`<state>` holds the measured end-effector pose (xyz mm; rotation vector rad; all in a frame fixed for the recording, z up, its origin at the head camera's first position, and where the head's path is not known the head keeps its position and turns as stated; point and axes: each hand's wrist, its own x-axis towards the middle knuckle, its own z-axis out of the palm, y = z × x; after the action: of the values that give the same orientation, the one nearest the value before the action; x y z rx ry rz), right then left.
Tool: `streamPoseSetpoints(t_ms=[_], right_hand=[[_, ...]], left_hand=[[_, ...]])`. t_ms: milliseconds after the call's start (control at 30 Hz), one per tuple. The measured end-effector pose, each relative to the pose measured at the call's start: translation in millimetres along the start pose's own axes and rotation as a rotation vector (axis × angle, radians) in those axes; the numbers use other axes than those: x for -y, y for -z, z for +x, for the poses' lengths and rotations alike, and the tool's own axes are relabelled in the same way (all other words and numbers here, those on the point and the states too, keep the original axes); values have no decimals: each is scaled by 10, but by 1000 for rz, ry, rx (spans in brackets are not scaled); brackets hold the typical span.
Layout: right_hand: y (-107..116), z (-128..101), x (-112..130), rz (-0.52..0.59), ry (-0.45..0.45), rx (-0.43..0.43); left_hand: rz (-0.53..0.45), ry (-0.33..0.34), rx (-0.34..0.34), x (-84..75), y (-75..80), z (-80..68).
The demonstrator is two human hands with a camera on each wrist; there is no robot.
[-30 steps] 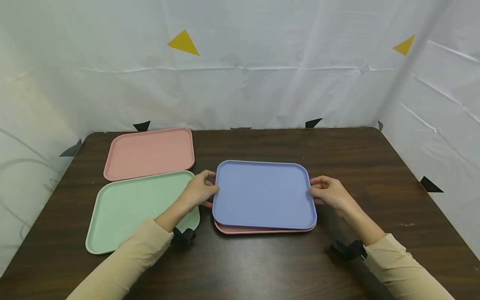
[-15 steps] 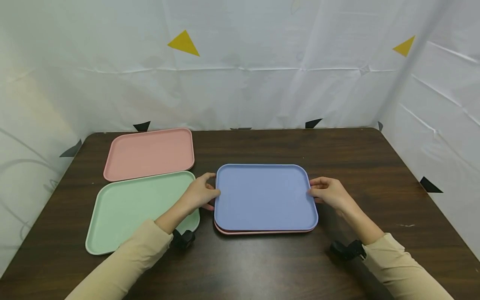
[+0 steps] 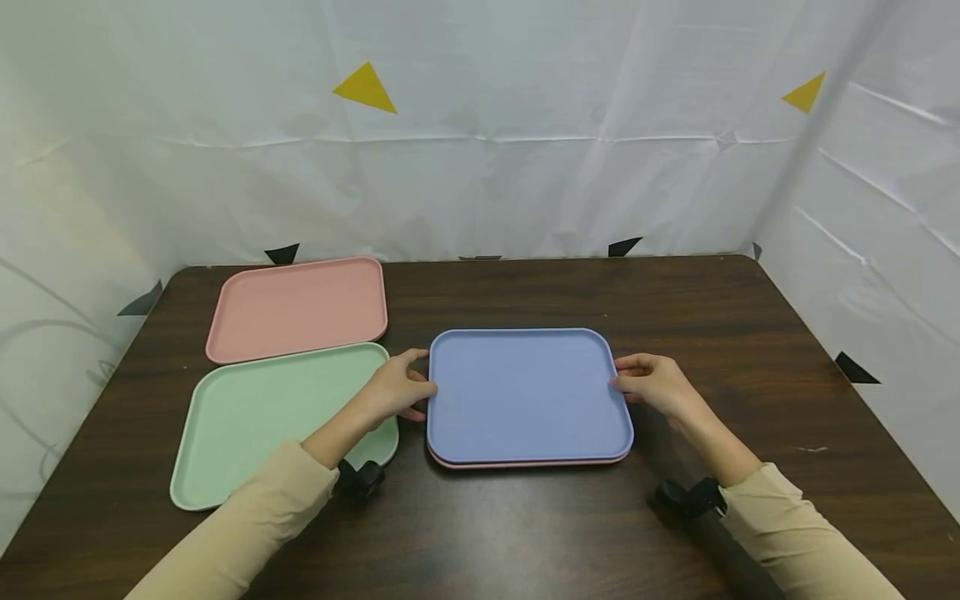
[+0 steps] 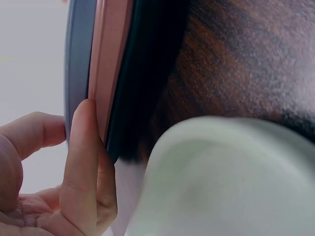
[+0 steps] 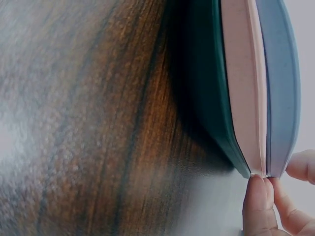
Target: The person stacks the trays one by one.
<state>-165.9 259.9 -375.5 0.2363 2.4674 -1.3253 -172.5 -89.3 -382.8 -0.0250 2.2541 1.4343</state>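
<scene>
A blue tray (image 3: 528,396) lies at the middle of the table, stacked on a pink tray (image 4: 109,44) whose rim barely shows from above. Both wrist views reveal a dark green tray (image 5: 204,73) beneath the pink one. My left hand (image 3: 393,387) pinches the blue tray's left side, thumb at its rim and a fingertip against the stacked edges. At the opposite short side, my right hand (image 3: 658,386) grips the rim between thumb and fingers. Its fingertips also touch the pink tray's edge in the right wrist view.
A light green tray (image 3: 277,425) lies on the left, partly behind my left forearm. Beyond it sits another pink tray (image 3: 300,308). The dark wooden table (image 3: 517,533) ends at a white sheet wall (image 3: 480,192) at the back.
The blue tray has come down and slightly toward me, and now lines up with the pink tray beneath it. Both hands stay at its sides.
</scene>
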Motion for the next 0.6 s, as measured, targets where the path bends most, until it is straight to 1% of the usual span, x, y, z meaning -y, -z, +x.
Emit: streamPoseSetpoints(t_ms=[200,400,600], right_hand=[[4,-5,-2,-10,-7,12],[6,-23,-4,-26,-10,43],[25,-35,20,-10,29,56]], left_hand=[[-5,1,14,8,9,5],[1,-6,24,22,26,-9],[20,-6,23,70,109,-15]])
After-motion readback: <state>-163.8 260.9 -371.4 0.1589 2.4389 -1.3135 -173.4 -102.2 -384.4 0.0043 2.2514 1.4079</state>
